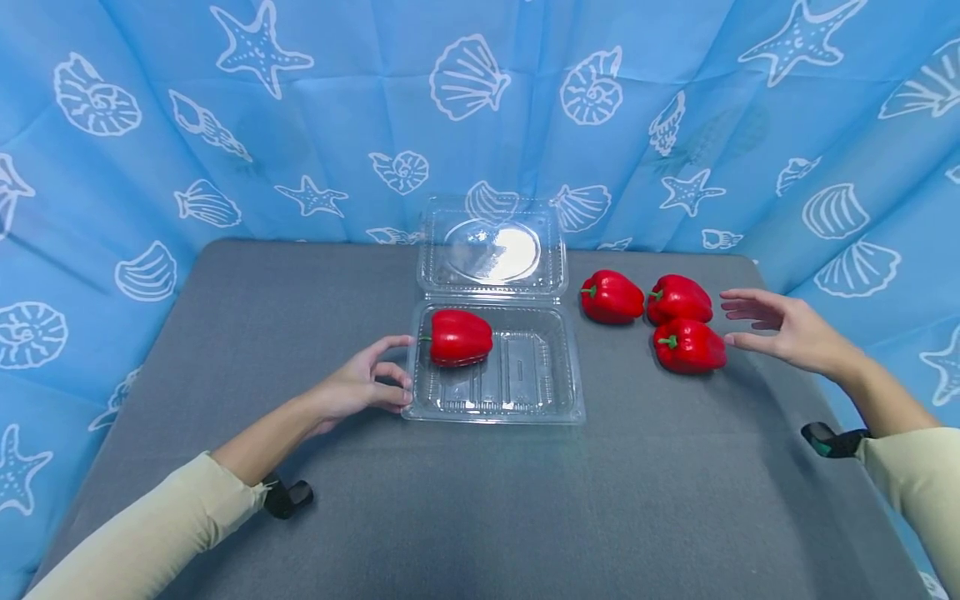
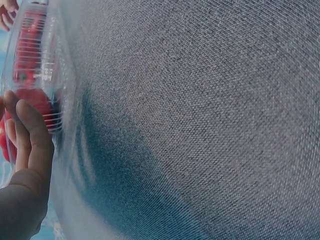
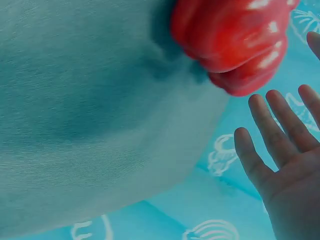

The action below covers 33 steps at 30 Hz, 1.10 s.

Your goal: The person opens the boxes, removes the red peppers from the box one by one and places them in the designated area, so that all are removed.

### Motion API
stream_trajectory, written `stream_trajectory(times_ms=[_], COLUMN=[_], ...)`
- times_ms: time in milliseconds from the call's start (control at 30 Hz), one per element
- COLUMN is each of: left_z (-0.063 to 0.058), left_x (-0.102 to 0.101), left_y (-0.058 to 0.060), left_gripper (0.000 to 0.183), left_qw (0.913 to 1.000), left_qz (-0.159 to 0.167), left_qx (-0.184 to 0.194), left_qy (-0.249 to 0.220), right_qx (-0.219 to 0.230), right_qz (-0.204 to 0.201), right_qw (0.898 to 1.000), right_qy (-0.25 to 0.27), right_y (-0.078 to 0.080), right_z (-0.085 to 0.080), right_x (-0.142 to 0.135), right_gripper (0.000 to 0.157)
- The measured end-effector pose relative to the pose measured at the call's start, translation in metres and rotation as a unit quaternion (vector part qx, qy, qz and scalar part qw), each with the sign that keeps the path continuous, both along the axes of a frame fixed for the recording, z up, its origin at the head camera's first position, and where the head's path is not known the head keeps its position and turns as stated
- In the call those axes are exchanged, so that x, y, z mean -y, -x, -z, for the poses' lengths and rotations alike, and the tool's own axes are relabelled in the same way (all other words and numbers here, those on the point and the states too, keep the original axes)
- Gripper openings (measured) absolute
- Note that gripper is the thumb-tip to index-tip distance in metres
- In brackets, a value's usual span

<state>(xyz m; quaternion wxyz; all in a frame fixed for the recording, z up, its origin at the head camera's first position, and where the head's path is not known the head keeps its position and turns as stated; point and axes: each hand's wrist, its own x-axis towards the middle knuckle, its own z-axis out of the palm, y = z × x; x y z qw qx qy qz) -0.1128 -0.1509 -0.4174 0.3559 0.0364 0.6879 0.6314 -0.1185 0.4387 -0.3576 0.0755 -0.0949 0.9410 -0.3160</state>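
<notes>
A clear plastic clamshell container (image 1: 564,367) stands on the table with its lid (image 1: 431,275) raised at the back. One red bell pepper (image 1: 461,337) lies in its left part, green stem to the left. At the container's left rim is my left hand (image 1: 367,379), fingertips touching the edge, fingers loosely bent and spread. My right hand (image 1: 795,333) is held over the table's right side, fingers spread and nothing in them. Just left of its fingertips lie two red bell peppers, a front one (image 1: 690,347) and a back one (image 1: 679,300).
A further red bell pepper (image 1: 612,297) lies between the container and that pair. Grey cloth covers the table (image 1: 480,508). A blue curtain (image 1: 337,125) with white shells and starfish hangs behind and at both sides.
</notes>
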Motion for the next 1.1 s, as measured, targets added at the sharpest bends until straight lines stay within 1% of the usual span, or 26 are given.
stream_trajectory(times_ms=[100, 233, 400, 533, 667, 767, 933, 1100], left_z=[-0.001, -0.002, -0.002, -0.003, -0.003, -0.002, -0.001, 0.0], left_x=[0.0, 0.0, -0.001, -0.001, -0.002, -0.002, -0.002, -0.002], left_y=[0.0, 0.0, -0.001, -0.002, -0.002, -0.002, -0.001, -0.001], left_gripper=[0.082, 0.082, 0.083, 0.084, 0.085, 0.085, 0.084, 0.084], left_qw=[1.0, 1.0, 1.0, 1.0, 1.0, 1.0, 1.0, 1.0], left_qz=[-0.002, -0.004, -0.004, -0.005, -0.005, -0.004, -0.003, -0.003], left_qx=[0.002, 0.002, -0.002, 0.0, -0.001, -0.002, 0.001, 0.004], left_qy=[0.0, -0.002, -0.004, -0.006, -0.008, -0.006, -0.003, -0.003], right_qx=[-0.006, -0.008, 0.0, 0.004, 0.01, 0.004, 0.002, 0.009], right_qz=[0.004, -0.006, -0.036, -0.064, -0.094, -0.117, -0.144, -0.177], right_qw=[1.0, 1.0, 0.999, 0.998, 0.995, 0.993, 0.988, 0.981], right_qy=[-0.004, 0.006, 0.011, 0.008, 0.017, 0.024, 0.048, 0.073], right_y=[0.006, 0.018, 0.032, 0.042, 0.051, 0.057, 0.064, 0.068], right_z=[-0.01, -0.021, -0.034, -0.041, -0.045, -0.046, -0.047, -0.044], right_x=[0.012, 0.032, 0.064, 0.091, 0.113, 0.128, 0.157, 0.183], right_gripper=[0.069, 0.07, 0.072, 0.073, 0.072, 0.07, 0.069, 0.077])
